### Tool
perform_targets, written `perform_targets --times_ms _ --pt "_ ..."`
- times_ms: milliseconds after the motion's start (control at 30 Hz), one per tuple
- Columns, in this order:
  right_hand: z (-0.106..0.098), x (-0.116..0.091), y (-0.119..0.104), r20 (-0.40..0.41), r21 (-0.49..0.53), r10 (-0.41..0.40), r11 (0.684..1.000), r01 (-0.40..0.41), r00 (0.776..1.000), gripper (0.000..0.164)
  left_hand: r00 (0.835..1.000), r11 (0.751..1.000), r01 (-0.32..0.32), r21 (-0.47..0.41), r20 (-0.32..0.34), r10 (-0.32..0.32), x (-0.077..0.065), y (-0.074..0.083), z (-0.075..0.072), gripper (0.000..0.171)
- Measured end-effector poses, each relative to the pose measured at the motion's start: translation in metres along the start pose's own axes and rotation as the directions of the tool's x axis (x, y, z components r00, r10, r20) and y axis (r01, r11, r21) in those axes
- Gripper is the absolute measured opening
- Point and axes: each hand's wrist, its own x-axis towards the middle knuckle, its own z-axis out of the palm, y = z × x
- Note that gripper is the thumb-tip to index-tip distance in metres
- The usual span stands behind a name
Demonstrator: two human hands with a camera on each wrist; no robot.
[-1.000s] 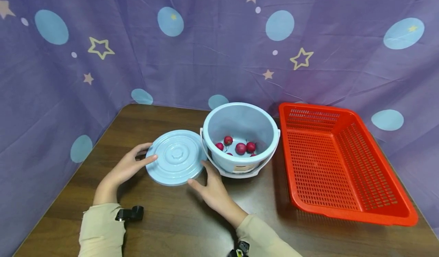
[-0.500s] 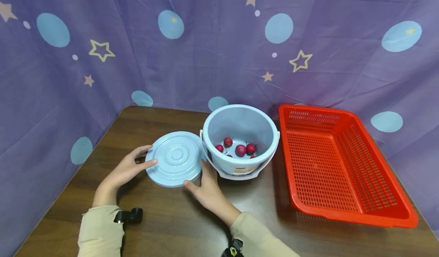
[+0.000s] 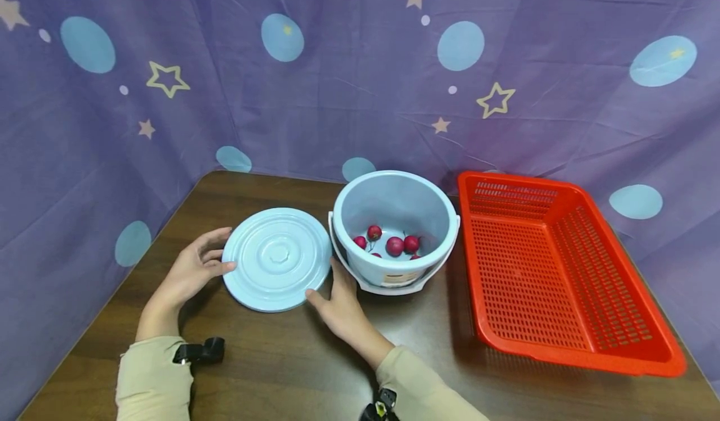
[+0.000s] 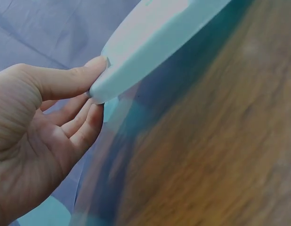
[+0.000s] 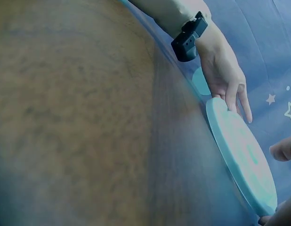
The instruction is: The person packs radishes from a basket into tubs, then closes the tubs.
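Observation:
A pale blue round bucket lid (image 3: pixel 278 260) is in both hands' reach, left of the bucket (image 3: pixel 394 271). My left hand (image 3: pixel 190 268) pinches the lid's left rim, the thumb on top and fingertips beneath, as the left wrist view shows. At the lid's near right edge is my right hand (image 3: pixel 339 308). Its fingers meet the rim, while in the right wrist view its thumb (image 5: pixel 283 149) stands apart above the lid. Several small red round fruits (image 3: pixel 395 245) with thin stems lie on the bucket's floor; the front wall partly hides some.
To the right of the bucket stands a large red plastic basket with slotted walls (image 3: pixel 582 355). The bucket's white handle (image 3: pixel 394 290) hangs down at its front. Everything is on a brown wooden table (image 3: pixel 270 371), with a purple patterned cloth (image 3: pixel 360 84) hanging behind.
The lid has shifted left, away from the bucket, and looks a bit larger and tilted. My left hand has moved left with it. The right hand has shifted only slightly; bucket and basket stay put.

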Motion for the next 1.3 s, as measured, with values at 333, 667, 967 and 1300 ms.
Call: perform_targets --times_ms 333,667,967,1300 --pt "0.004 0.009 -0.003 -0.006 -0.064 0.034 0.997 -0.035 0.999 0.072 0.999 1.000 -0.004 0.013 -0.054 0.004 -0.005 -0.005 -0.010 0.071" --pt "-0.001 0.002 -0.011 -0.032 0.132 -0.048 0.990 0.051 0.998 0.058 0.995 0.997 -0.072 -0.023 -0.077 0.070 -0.016 0.010 -0.029 0.063" --pt "-0.012 -0.011 -0.037 0.022 0.342 -0.078 0.938 0.066 0.997 0.056 0.986 0.979 -0.142 -0.148 -0.110 0.126 -0.026 0.015 -0.043 0.064" --pt "-0.044 -0.026 -0.073 0.140 0.401 -0.073 0.916 0.010 0.987 0.061 0.958 0.949 -0.262 -0.176 -0.166 0.234 -0.044 0.056 -0.047 0.052"
